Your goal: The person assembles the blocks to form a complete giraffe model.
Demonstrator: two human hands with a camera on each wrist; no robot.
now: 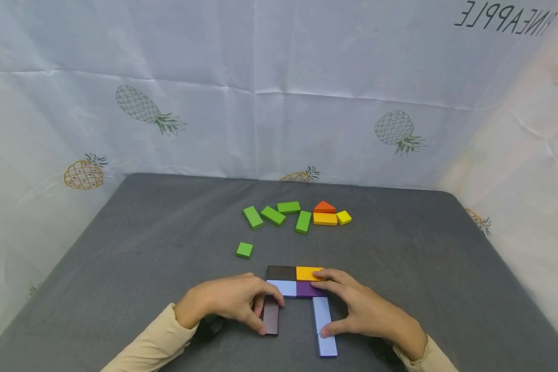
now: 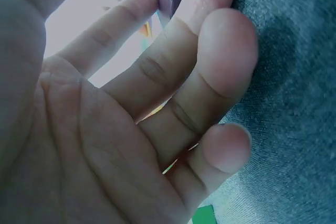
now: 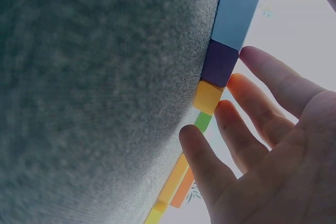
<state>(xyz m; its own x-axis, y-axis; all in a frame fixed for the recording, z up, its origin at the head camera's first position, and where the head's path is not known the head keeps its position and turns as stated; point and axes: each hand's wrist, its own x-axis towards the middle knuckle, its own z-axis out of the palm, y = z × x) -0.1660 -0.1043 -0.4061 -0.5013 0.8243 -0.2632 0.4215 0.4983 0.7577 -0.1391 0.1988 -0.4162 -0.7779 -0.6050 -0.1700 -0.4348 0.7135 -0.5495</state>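
Note:
In the head view my left hand [image 1: 232, 299] pinches a greyish-purple block [image 1: 272, 319] between thumb and index finger, lengthwise just below the left end of a small block layout. That layout has a black block [image 1: 281, 273] beside a yellow block [image 1: 304, 273], with a light blue block [image 1: 284, 288] and a purple block [image 1: 305, 290] below them. From its right end, light blue blocks [image 1: 321, 312] run toward me in a column. My right hand [image 1: 367, 310] spreads over this side, fingertips on the yellow and purple blocks, thumb on the column.
Farther back lie several green blocks [image 1: 273, 216], an orange triangular block [image 1: 324, 207], a yellow-orange block [image 1: 325, 219] and a small yellow block [image 1: 344, 217]. One small green block [image 1: 244, 250] sits nearer. A pineapple-print curtain [image 1: 260, 129] hangs behind the grey tabletop [image 1: 144, 248].

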